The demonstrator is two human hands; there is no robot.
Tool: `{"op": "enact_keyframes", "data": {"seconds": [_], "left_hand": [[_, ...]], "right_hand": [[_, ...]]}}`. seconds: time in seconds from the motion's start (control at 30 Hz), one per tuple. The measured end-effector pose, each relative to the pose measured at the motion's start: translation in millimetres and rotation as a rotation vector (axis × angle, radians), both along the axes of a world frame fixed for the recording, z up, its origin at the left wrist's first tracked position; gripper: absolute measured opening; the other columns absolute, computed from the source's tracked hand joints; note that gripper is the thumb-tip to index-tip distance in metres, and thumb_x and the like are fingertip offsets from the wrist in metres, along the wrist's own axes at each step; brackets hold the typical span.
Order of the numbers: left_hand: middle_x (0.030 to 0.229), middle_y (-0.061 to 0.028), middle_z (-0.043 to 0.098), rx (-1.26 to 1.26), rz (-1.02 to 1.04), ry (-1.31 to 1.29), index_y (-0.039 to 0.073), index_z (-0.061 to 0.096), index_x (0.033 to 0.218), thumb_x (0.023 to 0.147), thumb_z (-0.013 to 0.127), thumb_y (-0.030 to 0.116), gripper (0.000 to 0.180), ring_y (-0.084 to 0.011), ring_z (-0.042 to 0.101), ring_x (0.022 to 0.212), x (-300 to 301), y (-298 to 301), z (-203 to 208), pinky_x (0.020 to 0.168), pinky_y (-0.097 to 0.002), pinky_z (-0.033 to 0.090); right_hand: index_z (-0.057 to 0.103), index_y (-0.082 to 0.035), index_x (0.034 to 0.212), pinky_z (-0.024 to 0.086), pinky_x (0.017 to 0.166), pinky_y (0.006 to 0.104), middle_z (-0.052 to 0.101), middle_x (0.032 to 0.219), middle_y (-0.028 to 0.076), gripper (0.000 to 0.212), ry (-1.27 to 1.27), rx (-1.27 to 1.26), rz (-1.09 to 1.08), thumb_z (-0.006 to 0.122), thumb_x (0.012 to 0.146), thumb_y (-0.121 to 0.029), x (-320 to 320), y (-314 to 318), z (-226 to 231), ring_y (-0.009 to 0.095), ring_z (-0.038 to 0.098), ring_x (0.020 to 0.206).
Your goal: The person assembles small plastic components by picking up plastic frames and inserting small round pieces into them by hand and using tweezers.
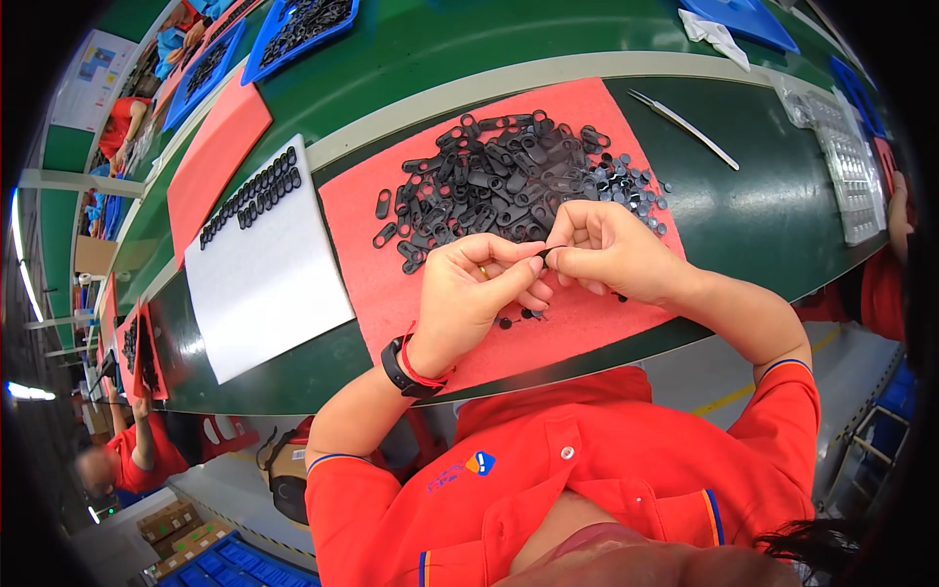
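Observation:
Between the fingertips of both hands is a small black plastic piece (550, 256), mostly covered by the fingers. My left hand (468, 290) pinches its left end, and my right hand (618, 252) grips it from the right. Just beyond them, a heap of black oblong plastic parts with ring-shaped ends (489, 176) lies on a pink foam mat (357, 254). Small round grey discs (626, 186) are scattered at the heap's right side. A few dark discs (506, 323) lie on the mat beneath my hands.
Left of the mat, a white foam sheet (269, 284) carries rows of black parts (256, 196). Tweezers (690, 132) rest at the right on the green bench (724, 205), near a clear blister tray (846, 161). Blue bins (298, 34) stand farther back. Other people sit nearby.

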State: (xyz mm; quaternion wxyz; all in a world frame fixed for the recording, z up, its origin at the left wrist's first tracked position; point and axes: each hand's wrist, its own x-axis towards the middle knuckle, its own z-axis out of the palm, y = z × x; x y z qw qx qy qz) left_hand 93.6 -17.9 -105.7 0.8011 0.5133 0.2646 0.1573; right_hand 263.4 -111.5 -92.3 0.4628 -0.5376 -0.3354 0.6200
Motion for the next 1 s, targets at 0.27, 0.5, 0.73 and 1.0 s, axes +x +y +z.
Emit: {"op": "enact_keyframes", "data": {"seconds": [0.27,0.5,0.73,1.0], "left_hand": [[0.08,-0.0132,0.066,0.003,-0.008,0.004,-0.005,0.062,0.095,0.086,0.059,0.0,0.011,-0.0165,0.067,0.067,1.4,-1.7,1.4,0.057,-0.0249,0.056],[0.073,-0.0102,0.065,-0.04,0.026,0.006,-0.004,0.062,0.094,0.085,0.061,0.0,0.01,-0.0132,0.064,0.061,1.6,-4.6,1.3,0.054,-0.0238,0.056],[0.075,-0.0091,0.065,-0.028,-0.002,0.066,-0.003,0.063,0.093,0.085,0.061,-0.001,0.008,-0.013,0.064,0.059,-0.5,-2.4,0.0,0.052,-0.0229,0.054],[0.078,-0.0099,0.066,-0.049,0.023,-0.015,-0.003,0.063,0.093,0.085,0.061,0.0,0.009,-0.0128,0.064,0.06,-0.9,-2.2,-2.9,0.051,-0.0227,0.054]], "right_hand": [[0.05,-0.003,0.082,0.038,0.055,0.0195,0.054,0.071,0.0,0.007,-0.047,0.05,-0.015,0.057,0.082,-0.006,-3.8,-1.0,-5.0,0.003,0.049,0.064],[0.052,0.0,0.079,0.042,0.058,0.0206,0.057,0.072,0.002,0.01,-0.057,0.042,-0.034,0.059,0.079,-0.006,-4.7,-1.5,-6.3,0.005,0.052,0.066],[0.05,-0.001,0.08,0.04,0.054,0.0211,0.055,0.069,0.002,0.009,-0.049,0.035,-0.037,0.058,0.08,-0.006,-7.4,-3.3,-7.9,0.005,0.052,0.063],[0.049,-0.004,0.081,0.036,0.047,0.0201,0.054,0.064,0.002,0.01,-0.065,0.023,0.001,0.057,0.083,-0.01,-4.9,-0.4,-2.7,0.005,0.048,0.055]]}}
